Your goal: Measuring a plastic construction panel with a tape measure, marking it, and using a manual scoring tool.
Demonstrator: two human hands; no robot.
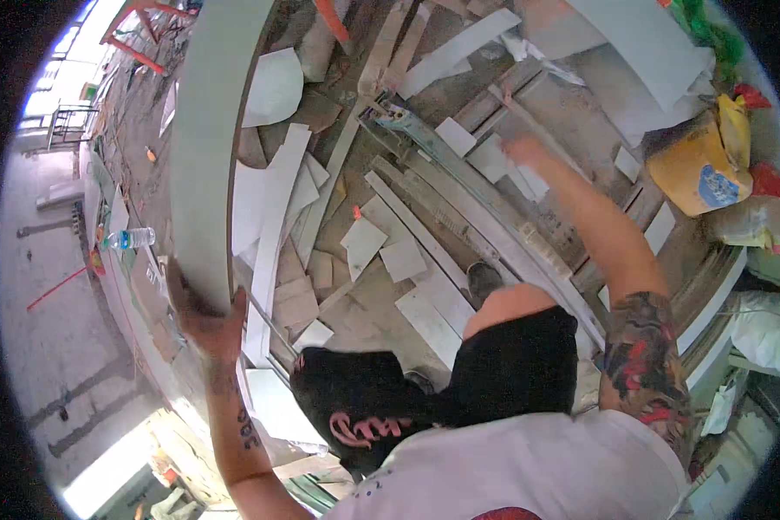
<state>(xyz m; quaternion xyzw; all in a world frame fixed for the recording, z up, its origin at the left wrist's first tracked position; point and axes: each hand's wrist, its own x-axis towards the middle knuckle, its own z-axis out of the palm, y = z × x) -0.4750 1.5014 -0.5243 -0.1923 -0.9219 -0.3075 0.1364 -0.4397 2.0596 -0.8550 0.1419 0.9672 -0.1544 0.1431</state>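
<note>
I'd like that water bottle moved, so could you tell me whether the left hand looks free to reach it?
Probably not as things stand: the left hand is gripping the lower end of the long pale panel, and the water bottle lies apart from it, further to the left.

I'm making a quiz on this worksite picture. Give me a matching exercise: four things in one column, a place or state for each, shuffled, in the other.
Things:
1. long pale grey flat panel
2. clear plastic water bottle with blue label
3. yellow sack
4. right hand

Places or states:
A. lying on its side at far left
B. held at its lower end by the left hand
C. reaching out over the long metal rail
D. at the right edge, beside red bags

Pairs: 1-B, 2-A, 3-D, 4-C
</note>
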